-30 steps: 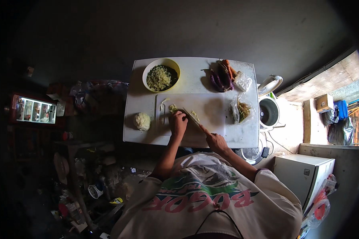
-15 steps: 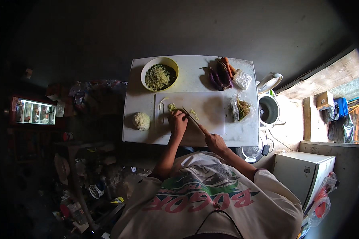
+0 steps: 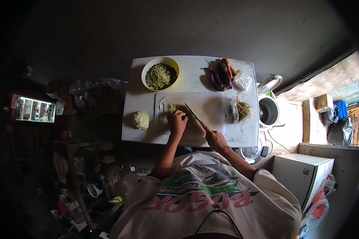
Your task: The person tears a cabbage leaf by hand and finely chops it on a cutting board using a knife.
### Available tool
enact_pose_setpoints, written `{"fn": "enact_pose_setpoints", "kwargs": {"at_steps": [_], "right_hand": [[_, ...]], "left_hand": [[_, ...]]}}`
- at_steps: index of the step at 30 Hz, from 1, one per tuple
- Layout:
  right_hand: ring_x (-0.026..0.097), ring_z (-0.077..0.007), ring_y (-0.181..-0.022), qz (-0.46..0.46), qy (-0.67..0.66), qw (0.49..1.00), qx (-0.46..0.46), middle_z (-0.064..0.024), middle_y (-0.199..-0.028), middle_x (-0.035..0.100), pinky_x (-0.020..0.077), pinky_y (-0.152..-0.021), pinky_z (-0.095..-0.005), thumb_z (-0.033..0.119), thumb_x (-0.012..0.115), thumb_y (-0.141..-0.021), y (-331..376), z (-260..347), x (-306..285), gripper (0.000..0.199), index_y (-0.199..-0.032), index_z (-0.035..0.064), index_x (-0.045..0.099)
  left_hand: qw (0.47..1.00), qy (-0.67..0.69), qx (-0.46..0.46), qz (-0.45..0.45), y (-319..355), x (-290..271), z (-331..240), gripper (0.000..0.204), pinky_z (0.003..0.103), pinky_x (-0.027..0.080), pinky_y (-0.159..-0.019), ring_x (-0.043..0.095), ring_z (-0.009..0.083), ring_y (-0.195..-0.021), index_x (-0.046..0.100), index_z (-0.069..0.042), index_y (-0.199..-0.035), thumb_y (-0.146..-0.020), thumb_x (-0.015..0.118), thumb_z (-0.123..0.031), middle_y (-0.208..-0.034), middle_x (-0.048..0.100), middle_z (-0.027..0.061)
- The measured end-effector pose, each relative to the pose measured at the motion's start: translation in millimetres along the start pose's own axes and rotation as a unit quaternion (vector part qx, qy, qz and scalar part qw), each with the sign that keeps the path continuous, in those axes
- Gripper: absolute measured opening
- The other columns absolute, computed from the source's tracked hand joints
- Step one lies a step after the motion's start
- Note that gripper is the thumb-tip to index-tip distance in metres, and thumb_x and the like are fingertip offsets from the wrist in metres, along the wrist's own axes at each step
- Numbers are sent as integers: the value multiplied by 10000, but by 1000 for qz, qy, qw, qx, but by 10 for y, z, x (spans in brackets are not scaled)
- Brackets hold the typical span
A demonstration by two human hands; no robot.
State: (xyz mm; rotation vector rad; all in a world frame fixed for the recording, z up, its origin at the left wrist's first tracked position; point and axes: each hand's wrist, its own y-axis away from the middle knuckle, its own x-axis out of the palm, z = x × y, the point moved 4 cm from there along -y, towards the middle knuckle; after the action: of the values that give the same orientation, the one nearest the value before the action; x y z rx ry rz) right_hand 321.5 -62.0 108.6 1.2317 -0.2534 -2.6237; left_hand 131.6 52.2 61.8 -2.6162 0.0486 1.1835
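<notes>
My right hand (image 3: 216,140) grips the handle of a kitchen knife (image 3: 193,113), its blade slanting up and left over the white cutting board (image 3: 211,104). With curled fingers, my left hand (image 3: 177,121) holds a small pale green piece of cabbage (image 3: 172,107) on the board, left of the blade. The hand covers part of that piece. Cut bits lie beside the blade, partly hidden by it. A thin pale strip (image 3: 162,102) rests near the board's left edge. Left of the board sits a round cabbage (image 3: 141,120).
A yellow bowl (image 3: 178,75) of chopped greens stands at the table's far left. Eggplants (image 3: 218,81), a carrot (image 3: 226,63) and a white plastic-wrapped bundle (image 3: 242,80) lie far right, above a clear bag of vegetables (image 3: 241,109). A rice cooker (image 3: 269,111) stands beyond the right edge.
The knife blade has shifted slightly right, away from my left fingers and over the cut bits. My left hand stays on the cabbage piece with hardly any movement.
</notes>
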Motion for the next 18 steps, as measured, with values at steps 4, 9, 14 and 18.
{"fn": "enact_pose_setpoints", "kwargs": {"at_steps": [4, 9, 14, 18], "right_hand": [[659, -467, -709, 9, 21, 1000, -2, -244, -783, 673, 529, -689, -569, 69, 518, -883, 59, 36, 30, 782, -1565, 328, 237], [656, -471, -701, 55, 8, 998, 21, -275, -731, 648, 518, -691, -576, 79, 512, -881, 142, 54, 49, 791, -1572, 326, 219], [627, -451, -602, -15, -6, 999, -43, -248, -671, 632, 492, -598, -566, 87, 509, -903, -76, -46, 278, 746, -1571, 277, 238], [635, -450, -614, -25, -5, 999, -46, -245, -674, 637, 499, -610, -563, 106, 508, -905, -162, 45, 226, 739, -1566, 303, 243]], "left_hand": [[997, -77, 7, 25, -12, -18, -46, 154, 436, 444, -901, 590, 322, -972, 726, -46, -838, -692, 757, -84, -926, 654, 88], [998, -63, 2, 22, 1, -14, -54, 166, 440, 437, -910, 589, 324, -991, 717, -45, -846, -688, 751, -78, -925, 645, 95], [999, -32, -6, 1, 35, 66, 32, 166, 446, 435, -914, 589, 325, -997, 708, -36, -847, -694, 756, -82, -935, 645, 98], [999, -42, 14, -2, 38, 32, -9, 159, 446, 440, -912, 589, 324, -992, 703, -34, -840, -704, 764, -89, -948, 649, 96]]}}
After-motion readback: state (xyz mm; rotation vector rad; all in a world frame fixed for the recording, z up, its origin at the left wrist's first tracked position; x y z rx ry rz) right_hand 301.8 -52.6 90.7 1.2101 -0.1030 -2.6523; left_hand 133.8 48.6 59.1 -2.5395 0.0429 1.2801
